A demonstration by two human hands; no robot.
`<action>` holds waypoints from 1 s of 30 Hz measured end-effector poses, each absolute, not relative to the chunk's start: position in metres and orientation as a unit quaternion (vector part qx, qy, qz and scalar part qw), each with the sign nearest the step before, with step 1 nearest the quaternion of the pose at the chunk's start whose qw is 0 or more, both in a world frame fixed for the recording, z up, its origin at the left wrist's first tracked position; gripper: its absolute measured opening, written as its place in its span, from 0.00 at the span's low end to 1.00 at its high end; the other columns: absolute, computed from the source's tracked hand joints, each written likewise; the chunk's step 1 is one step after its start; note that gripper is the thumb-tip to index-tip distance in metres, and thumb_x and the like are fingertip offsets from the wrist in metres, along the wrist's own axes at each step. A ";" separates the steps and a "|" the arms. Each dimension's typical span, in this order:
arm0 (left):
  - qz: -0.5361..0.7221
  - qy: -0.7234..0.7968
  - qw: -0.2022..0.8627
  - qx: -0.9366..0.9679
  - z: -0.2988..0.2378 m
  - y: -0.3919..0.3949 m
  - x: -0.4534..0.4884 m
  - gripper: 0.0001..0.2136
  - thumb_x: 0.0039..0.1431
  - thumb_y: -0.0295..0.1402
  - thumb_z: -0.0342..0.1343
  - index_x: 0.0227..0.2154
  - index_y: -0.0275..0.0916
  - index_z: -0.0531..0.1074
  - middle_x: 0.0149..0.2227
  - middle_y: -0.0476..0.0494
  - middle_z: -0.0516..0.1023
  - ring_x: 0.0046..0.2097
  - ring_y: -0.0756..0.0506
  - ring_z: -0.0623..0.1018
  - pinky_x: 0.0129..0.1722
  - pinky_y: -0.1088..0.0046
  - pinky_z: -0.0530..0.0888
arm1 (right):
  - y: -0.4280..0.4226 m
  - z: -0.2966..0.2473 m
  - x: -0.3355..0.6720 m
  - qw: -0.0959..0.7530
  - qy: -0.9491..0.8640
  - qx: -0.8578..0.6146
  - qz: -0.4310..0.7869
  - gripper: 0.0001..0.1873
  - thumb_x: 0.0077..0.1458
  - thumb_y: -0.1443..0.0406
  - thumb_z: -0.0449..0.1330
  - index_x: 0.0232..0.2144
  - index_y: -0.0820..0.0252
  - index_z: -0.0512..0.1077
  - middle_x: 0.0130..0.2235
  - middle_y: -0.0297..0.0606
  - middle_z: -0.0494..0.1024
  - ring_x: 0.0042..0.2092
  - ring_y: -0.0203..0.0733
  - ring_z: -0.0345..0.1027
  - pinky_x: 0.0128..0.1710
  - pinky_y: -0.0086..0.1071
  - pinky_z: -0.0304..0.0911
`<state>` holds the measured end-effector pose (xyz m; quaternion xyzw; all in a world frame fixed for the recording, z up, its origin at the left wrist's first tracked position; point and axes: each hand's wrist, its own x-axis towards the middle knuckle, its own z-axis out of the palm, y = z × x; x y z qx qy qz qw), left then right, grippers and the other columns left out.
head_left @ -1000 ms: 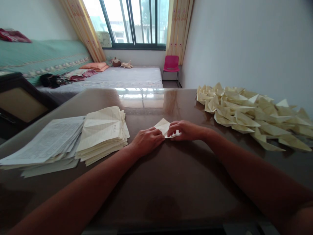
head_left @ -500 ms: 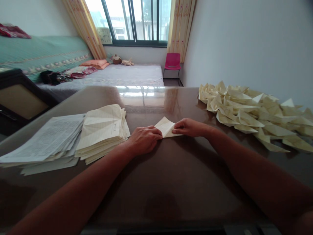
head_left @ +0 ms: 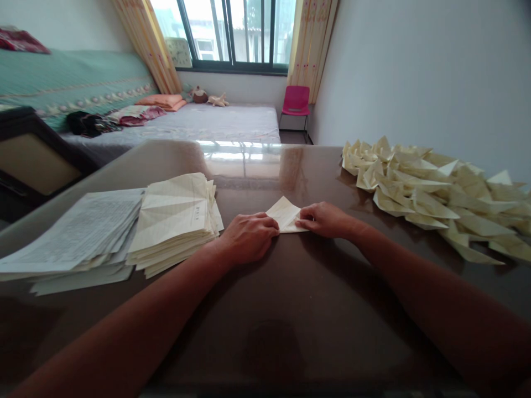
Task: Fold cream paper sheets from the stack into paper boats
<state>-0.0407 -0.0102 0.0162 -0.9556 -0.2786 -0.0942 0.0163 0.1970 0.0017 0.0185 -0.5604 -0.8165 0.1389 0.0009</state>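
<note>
In the head view, a small cream sheet of folded paper (head_left: 283, 213) lies on the glossy brown counter (head_left: 249, 315), around the middle of the scene, between the two hands, with one corner pointing to the far side. The left hand (head_left: 254, 235) rests over its left corner, fingers close together and bent down onto it; whether the thumb grips from below is hidden, so I cannot tell if that grip is closed. The right hand (head_left: 326, 219) has its grip closed on the paper's right part, thumb and fingertips pinching a folded flap near the edge. Left of the hands stands a stack of cream sheets (head_left: 174, 213), its top sheet creased and bearing a little print, and touching it on the left is a stack of printed white sheets (head_left: 87, 229). At the far right, a broad heap of pointed folded paper shapes (head_left: 427, 185) covers the counter beside the wall (head_left: 415, 72). Beyond the far edge are a bed (head_left: 236, 121) on the left and a pink chair (head_left: 296, 101) to its right, below a window (head_left: 228, 36).
</note>
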 end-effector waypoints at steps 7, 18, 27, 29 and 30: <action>-0.085 -0.281 0.025 -0.956 0.015 -0.011 -0.039 0.14 0.60 0.28 0.46 0.43 0.43 0.74 0.43 0.47 0.79 0.44 0.46 0.75 0.36 0.72 0.72 | 0.002 0.018 0.196 -0.011 -0.809 -0.574 0.124 0.17 0.58 0.53 0.53 0.30 0.56 0.75 0.33 0.38 0.80 0.32 0.38 0.69 0.27 0.28 0.50; -0.054 -0.264 0.039 -0.962 0.018 -0.011 -0.040 0.16 0.61 0.30 0.46 0.49 0.50 0.71 0.47 0.49 0.75 0.47 0.44 0.72 0.35 0.71 0.71 | -0.003 0.020 0.194 -0.009 -0.794 -0.601 0.096 0.18 0.57 0.50 0.54 0.30 0.54 0.75 0.33 0.36 0.80 0.33 0.40 0.70 0.26 0.29 0.49; -0.056 -0.258 0.056 -0.963 0.013 -0.017 -0.032 0.15 0.65 0.30 0.43 0.50 0.43 0.69 0.48 0.45 0.74 0.48 0.44 0.71 0.40 0.69 0.72 | -0.003 0.020 0.192 -0.030 -0.796 -0.599 0.085 0.18 0.58 0.50 0.53 0.32 0.54 0.75 0.35 0.38 0.80 0.35 0.41 0.70 0.26 0.29 0.49; -0.049 -0.265 0.062 -0.961 0.013 -0.018 -0.030 0.16 0.65 0.31 0.43 0.53 0.44 0.67 0.47 0.44 0.74 0.48 0.44 0.71 0.40 0.69 0.72 | -0.003 0.020 0.192 -0.029 -0.795 -0.599 0.087 0.18 0.57 0.50 0.53 0.32 0.54 0.75 0.36 0.38 0.80 0.35 0.41 0.71 0.26 0.29 0.49; -0.044 -0.268 0.066 -0.960 0.013 -0.019 -0.029 0.16 0.65 0.31 0.43 0.54 0.45 0.66 0.47 0.44 0.74 0.48 0.44 0.71 0.40 0.69 0.72 | -0.003 0.020 0.193 -0.027 -0.795 -0.600 0.089 0.18 0.57 0.49 0.53 0.32 0.54 0.75 0.36 0.38 0.80 0.35 0.41 0.71 0.26 0.29 0.49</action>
